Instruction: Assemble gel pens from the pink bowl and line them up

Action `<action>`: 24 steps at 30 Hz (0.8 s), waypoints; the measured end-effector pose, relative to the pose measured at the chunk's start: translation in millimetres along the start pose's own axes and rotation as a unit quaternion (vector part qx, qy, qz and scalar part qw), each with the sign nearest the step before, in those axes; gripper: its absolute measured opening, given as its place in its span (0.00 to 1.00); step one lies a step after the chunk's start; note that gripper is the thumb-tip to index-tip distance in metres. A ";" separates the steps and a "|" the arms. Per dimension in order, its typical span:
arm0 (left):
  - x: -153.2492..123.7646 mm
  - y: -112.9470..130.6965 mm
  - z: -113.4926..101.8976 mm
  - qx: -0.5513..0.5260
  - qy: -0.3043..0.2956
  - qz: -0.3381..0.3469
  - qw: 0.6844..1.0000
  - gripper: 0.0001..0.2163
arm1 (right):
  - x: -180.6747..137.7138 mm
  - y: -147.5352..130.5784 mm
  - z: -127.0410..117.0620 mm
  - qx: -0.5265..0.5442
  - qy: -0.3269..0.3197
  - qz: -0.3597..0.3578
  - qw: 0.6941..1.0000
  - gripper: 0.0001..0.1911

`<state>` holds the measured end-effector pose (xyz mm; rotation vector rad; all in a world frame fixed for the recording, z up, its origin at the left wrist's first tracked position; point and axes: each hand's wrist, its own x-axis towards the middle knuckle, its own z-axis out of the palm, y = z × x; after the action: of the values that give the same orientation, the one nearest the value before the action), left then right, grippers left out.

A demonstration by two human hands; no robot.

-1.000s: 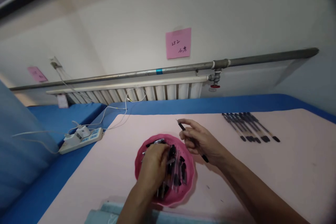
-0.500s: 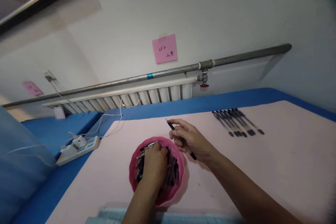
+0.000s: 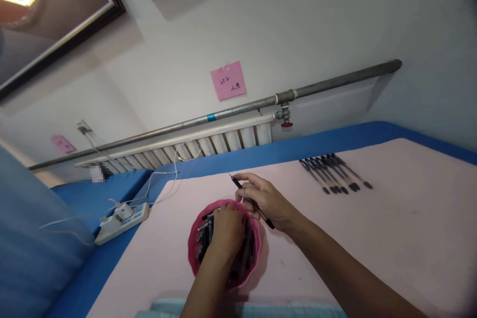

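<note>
A pink scalloped bowl (image 3: 191,253) holds many loose pen parts (image 3: 249,248), some dark, some see-through, some with silvery tips. My left hand (image 3: 229,228) reaches down into it with fingers bent and close together. The fingertips are hidden among the parts, so what they grip does not show. Just above the bowl's right rim, my right hand (image 3: 267,202) is closed around a black-gripped pen (image 3: 237,183). The pen's bare thin tip points up and left, and its dark end sticks out below the palm.
Several pens (image 3: 333,174) lie side by side on the pink sheet (image 3: 372,238), right of my hands. A power strip (image 3: 124,226) with plugs and white cables sits at the left. Behind the blue surface are a radiator (image 3: 231,139) and pipe. Light-blue cloth (image 3: 283,310) lies along the near edge.
The view has tilted slightly up and shifted left, showing more of the picture frames. My left hand stays in the bowl; my right hand still holds the pen, in nearly the same pose.
</note>
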<state>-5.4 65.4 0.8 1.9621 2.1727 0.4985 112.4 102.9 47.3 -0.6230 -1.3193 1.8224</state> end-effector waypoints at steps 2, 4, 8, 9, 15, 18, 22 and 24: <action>0.1 -1.7 -0.9 -0.045 0.030 -0.008 0.999 0.07 | -0.1 -0.8 0.1 -0.008 -0.002 -0.005 1.000 0.19; -0.6 -6.9 -5.5 -0.074 0.059 -0.013 0.995 0.04 | 0.5 -1.0 -0.9 -0.023 0.003 -0.011 1.000 0.19; -6.7 -26.5 -20.7 -0.299 0.123 -0.098 0.941 0.02 | 1.8 2.4 -2.5 -0.082 0.014 -0.017 0.996 0.17; -8.9 -31.9 -23.9 -0.426 0.119 -0.133 0.887 0.05 | 2.0 4.6 -2.0 -0.101 0.013 -0.016 0.995 0.17; -22.3 -50.1 -32.1 -0.671 0.107 -0.186 0.709 0.11 | 1.2 27.8 11.1 -0.197 -0.066 -0.021 0.978 0.14; -27.1 -50.4 -33.2 -0.753 0.104 -0.192 0.621 0.14 | -1.3 38.2 20.2 -0.241 -0.104 -0.049 0.964 0.14; -30.2 -50.8 -33.5 -0.808 0.103 -0.186 0.549 0.10 | -3.5 47.2 26.9 -0.280 -0.104 -0.063 0.952 0.15; -30.8 -51.4 -33.3 -0.819 0.106 -0.185 0.533 0.08 | -3.2 50.5 27.5 -0.292 -0.096 -0.061 0.950 0.15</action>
<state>-61.1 26.7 10.4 0.3052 0.9101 1.7594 77.7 77.5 9.0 -0.6574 -2.0108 1.4088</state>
